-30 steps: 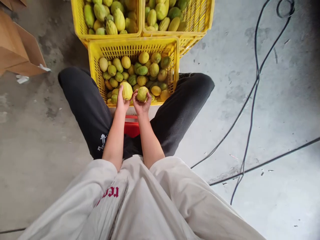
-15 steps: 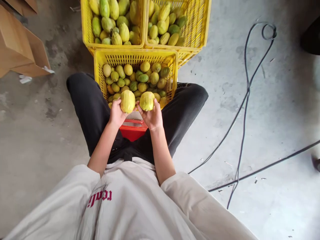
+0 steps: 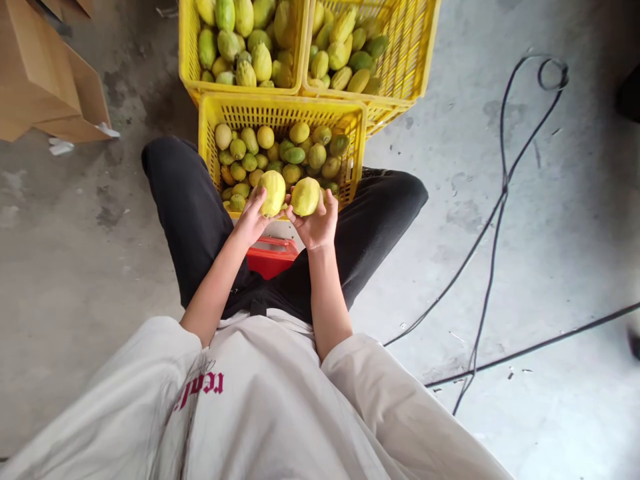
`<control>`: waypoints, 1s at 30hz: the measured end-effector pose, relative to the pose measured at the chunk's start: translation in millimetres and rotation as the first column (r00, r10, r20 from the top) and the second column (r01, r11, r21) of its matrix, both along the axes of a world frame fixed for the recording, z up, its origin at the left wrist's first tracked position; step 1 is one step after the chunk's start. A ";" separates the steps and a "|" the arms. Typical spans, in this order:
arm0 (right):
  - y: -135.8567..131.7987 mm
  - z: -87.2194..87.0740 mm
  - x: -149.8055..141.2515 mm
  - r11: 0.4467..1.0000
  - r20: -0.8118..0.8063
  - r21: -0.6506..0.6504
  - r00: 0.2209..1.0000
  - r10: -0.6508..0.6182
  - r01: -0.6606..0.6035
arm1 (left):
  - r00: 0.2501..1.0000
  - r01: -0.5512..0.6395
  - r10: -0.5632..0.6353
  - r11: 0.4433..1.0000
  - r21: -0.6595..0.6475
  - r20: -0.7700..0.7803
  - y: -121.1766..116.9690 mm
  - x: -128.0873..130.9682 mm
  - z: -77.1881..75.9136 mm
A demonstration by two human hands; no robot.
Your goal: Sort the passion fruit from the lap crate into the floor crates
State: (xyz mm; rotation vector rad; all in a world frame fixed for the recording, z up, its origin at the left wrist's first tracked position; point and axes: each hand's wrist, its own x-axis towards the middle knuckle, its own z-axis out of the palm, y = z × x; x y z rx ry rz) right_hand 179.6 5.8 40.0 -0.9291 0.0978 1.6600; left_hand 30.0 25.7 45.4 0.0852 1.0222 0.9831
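Note:
My left hand [image 3: 251, 220] is closed round a pale yellow-green fruit [image 3: 272, 192]. My right hand [image 3: 319, 225] holds a second yellow fruit [image 3: 305, 196] right beside it. Both fruits are lifted just above the near rim of a yellow crate [image 3: 209, 150] that stands between my knees and is filled with several green and yellow fruits [image 3: 295, 155]. The two fruits nearly touch each other.
Two more yellow crates [image 3: 190, 73] [image 3: 410, 73] of larger fruit stand behind the near one. A red stool [image 3: 270, 257] sits under me. Cardboard boxes [image 3: 45, 80] lie at the far left. Black cables [image 3: 493, 220] run across the concrete floor on the right.
Both hands lifted their fruits out of the near crate and drew them slightly toward me; the fruits are turned up in my palms. The view shifted a little.

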 end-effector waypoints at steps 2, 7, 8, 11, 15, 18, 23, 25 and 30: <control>0.4 2.9 -0.5 1.000 -0.053 0.014 0.999 -0.007 0.007 | 1.000 -0.031 0.031 0.998 -0.052 -0.004 2.9 -2.0 -1.1; 2.8 -6.5 -3.6 0.995 -0.074 0.039 0.994 -0.086 0.089 | 0.990 -0.142 0.142 0.989 -0.031 0.008 5.1 -2.1 8.9; 3.4 -9.7 -4.3 0.993 -0.053 0.033 0.993 -0.108 0.109 | 0.989 -0.147 0.147 0.989 -0.020 0.002 4.8 -1.2 11.2; 4.8 -14.8 -6.4 0.991 0.031 -0.011 0.991 -0.132 0.132 | 0.990 -0.138 0.137 0.990 -0.013 -0.014 4.0 2.4 14.1; 6.5 -4.0 -10.8 0.997 0.107 -0.067 0.994 -0.037 0.045 | 0.989 -0.147 0.146 0.989 -0.016 -0.027 3.3 5.5 8.3; 8.5 10.9 -13.1 0.996 0.109 -0.077 0.994 -0.023 0.031 | 0.991 -0.132 0.132 0.991 0.010 -0.004 2.3 5.0 2.3; 10.5 14.4 -12.1 0.995 0.021 -0.091 0.999 -0.036 0.037 | 0.994 -0.106 0.106 0.994 -0.025 0.009 6.1 2.4 0.8; 10.8 4.6 -10.3 0.997 -0.008 -0.052 0.999 -0.053 0.052 | 0.994 -0.111 0.111 0.993 -0.033 -0.021 9.3 1.7 1.0; 17.0 -31.1 -4.5 0.999 -0.011 0.012 0.999 -0.033 0.033 | 0.991 -0.035 0.039 0.999 0.038 -0.124 13.2 1.3 -1.6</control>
